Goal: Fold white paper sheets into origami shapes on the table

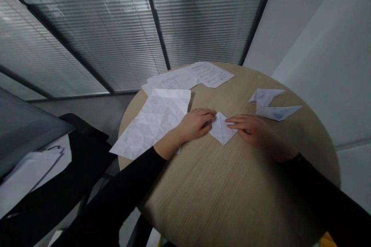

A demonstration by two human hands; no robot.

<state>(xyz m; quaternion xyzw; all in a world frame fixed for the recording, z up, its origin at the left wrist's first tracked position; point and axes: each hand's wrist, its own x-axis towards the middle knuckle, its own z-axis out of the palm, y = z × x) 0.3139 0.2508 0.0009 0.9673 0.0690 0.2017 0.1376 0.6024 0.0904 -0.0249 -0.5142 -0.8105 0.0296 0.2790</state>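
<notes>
A small piece of white paper (222, 133), folded into a diamond with a crease down its middle, lies flat on the table in front of me. My left hand (197, 123) is at its left corner, fingers curled and closed on the edge; the fingertips are partly hidden. From the other side, my right hand (255, 130) rests stretched fingers on the diamond's right half, with the thumb by the right corner. Close to my left forearm is a large sheet of creased paper (153, 117), partly covered by that arm.
The round wooden table (232, 193) carries printed sheets (211, 74) at its far edge and a folded paper shape (274, 110) at the right. A dark chair (87, 150) with papers (31, 170) stands left. Glass with blinds (116, 27) is behind the table.
</notes>
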